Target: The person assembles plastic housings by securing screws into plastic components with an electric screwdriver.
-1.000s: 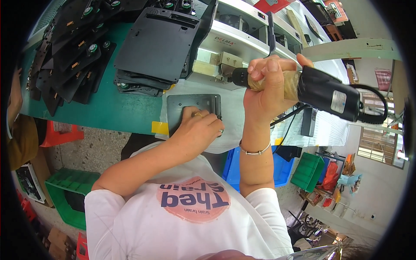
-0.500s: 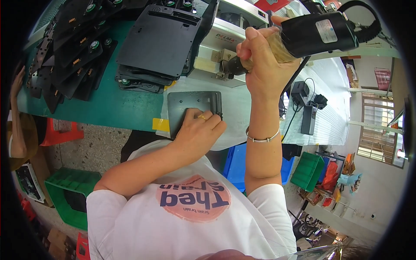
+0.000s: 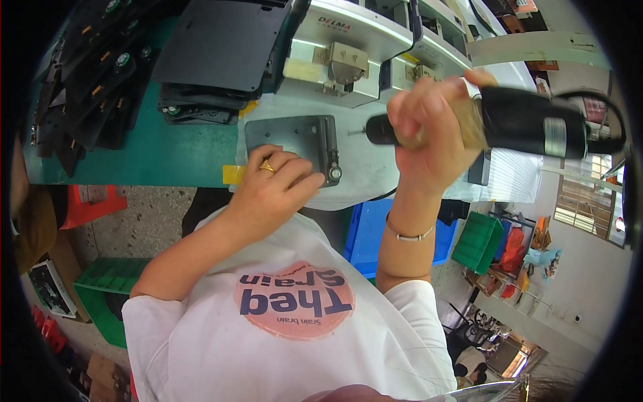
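Observation:
In my right hand (image 3: 432, 127) is a black electric screwdriver (image 3: 536, 120), its barrel held sideways with fingers wrapped round the yellowish grip. Its thin bit points left toward a dark grey panel (image 3: 284, 128), with a gap between them. The panel lies on the white-covered part of the bench. My left hand (image 3: 278, 184) holds its near side, fingers bent over the surface and partly hiding it. Near the fingertips, a round silver piece (image 3: 335, 173) shows at the panel's near right corner. The right hand and screwdriver are slightly blurred.
Two white screw feeders (image 3: 351, 50) stand behind the panel. Stacked black panels (image 3: 207, 50) sit at the back left, with more panels (image 3: 100, 80) fanned out further left. A blue crate (image 3: 365, 238) stands below the bench edge. Another person's arm (image 3: 20, 171) is at the far left.
My right hand has drawn the screwdriver away from the feeder and down, level with the panel. My left fingers have shifted, baring the round silver piece. The whole view has moved slightly.

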The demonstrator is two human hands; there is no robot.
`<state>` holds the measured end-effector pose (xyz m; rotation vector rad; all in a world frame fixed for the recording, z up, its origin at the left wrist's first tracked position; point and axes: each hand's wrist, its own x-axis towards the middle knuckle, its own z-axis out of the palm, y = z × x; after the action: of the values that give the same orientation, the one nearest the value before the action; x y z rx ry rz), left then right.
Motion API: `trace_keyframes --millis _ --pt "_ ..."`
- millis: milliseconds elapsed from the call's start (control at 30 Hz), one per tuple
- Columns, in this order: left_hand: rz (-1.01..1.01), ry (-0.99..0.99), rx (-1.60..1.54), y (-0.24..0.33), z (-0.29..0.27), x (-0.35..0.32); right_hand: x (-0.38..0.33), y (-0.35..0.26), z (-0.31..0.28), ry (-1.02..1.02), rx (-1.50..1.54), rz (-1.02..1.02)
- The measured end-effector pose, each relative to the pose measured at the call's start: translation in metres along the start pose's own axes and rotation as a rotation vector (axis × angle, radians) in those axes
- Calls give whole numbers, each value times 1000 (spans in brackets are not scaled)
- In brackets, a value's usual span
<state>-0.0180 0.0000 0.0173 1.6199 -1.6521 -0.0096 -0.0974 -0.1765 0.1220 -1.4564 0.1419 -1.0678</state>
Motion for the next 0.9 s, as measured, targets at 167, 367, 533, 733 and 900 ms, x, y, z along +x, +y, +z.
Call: trace_keyframes --millis 167,367,533,733,900 --pt "48 -17 21 -2 4 -1 -43 -7 -13 8 139 35" --pt "20 -68 103 -1 12 2 -69 -4 -17 -15 -3 32" --pt "-18 -106 110 -2 15 2 -78 0 -17 49 -17 46" --pt "-42 -115 77 -2 14 3 -78 2 -17 26 -35 14" --pt "-48 -113 50 -2 12 4 -80 6 -14 2 -65 7"
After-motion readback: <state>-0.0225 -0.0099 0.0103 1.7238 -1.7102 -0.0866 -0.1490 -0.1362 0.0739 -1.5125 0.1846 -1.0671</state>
